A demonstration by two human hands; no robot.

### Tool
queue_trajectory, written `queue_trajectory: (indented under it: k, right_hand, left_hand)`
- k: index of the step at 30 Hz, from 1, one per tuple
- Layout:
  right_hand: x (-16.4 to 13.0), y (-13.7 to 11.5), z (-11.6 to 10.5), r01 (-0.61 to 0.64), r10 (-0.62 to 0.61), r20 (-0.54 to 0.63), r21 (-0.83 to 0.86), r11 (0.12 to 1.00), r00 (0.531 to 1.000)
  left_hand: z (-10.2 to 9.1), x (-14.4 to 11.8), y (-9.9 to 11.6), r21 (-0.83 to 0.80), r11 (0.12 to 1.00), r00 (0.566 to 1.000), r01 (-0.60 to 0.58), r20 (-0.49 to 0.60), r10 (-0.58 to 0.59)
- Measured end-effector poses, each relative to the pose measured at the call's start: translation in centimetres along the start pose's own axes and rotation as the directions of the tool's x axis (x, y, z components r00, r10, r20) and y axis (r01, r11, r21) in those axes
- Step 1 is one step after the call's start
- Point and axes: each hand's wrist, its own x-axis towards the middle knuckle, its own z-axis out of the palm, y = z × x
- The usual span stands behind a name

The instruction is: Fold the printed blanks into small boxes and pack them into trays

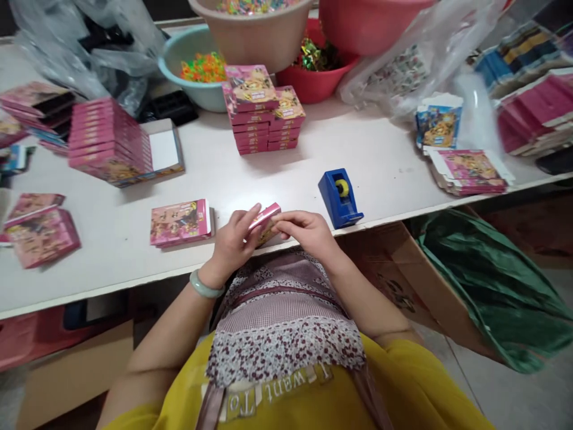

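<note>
At the table's front edge my left hand has its fingers closed around a small pink printed box, which is tilted. My right hand pinches at the box's right end with thumb and forefinger; whether tape is between them I cannot make out. A blue tape dispenser with a yellow roll stands to the right of my right hand. Left of my left hand lies a short stack of pink boxes. Farther back is a taller stack of pink boxes.
A display carton with a row of pink boxes stands at left. Basins, a blue one and a red one among them, line the back. Flattened boxes lie at right, above a carton with a green liner.
</note>
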Motion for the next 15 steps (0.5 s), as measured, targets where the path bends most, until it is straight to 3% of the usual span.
queue_trajectory:
  k: [2,4,6,8,10,12,13,15]
  right_hand:
    - [2.0,0.4,1.3,-0.010,0.011,0.034,-0.028,1.000,0.999]
    - [3.3,1.3,1.3,-0.003,0.007,0.019,-0.174,0.985,1.000]
    - [3.9,2.3,0.6,0.039,-0.054,-0.031,-0.380,0.924,0.998]
    - [3.8,3.2,-0.1,0.106,-0.158,-0.060,-0.511,0.853,0.986]
    - [3.5,3.6,-0.7,0.172,-0.203,-0.013,-0.480,0.860,0.979]
    - [3.7,3.4,-1.5,0.205,-0.197,0.061,-0.359,0.910,0.979]
    - [4.3,2.9,-2.2,0.215,-0.207,0.058,-0.315,0.925,0.977]
    - [6.7,1.6,-4.5,0.260,-0.296,-0.073,-0.311,0.914,0.952]
  left_hand:
    - [-0.6,0.3,-0.2,0.048,0.998,0.990,-0.047,0.133,0.040]
    - [-0.8,0.5,-0.5,0.023,0.998,0.981,-0.054,0.188,0.049]
    - [-0.4,0.6,-0.9,-0.072,0.997,0.990,-0.013,0.137,0.023]
    - [0.2,0.6,-1.5,-0.200,0.979,0.999,0.048,0.018,-0.045]
    - [0.0,0.5,-2.4,-0.307,0.945,0.987,0.114,-0.077,-0.144]
    - [-1.4,0.0,-3.8,-0.334,0.926,0.974,0.178,-0.071,-0.214]
    - [-2.6,-0.6,-4.6,-0.296,0.933,0.973,0.205,-0.038,-0.226]
    - [-5.4,-2.2,-6.7,-0.114,0.964,0.970,0.241,0.054,-0.237]
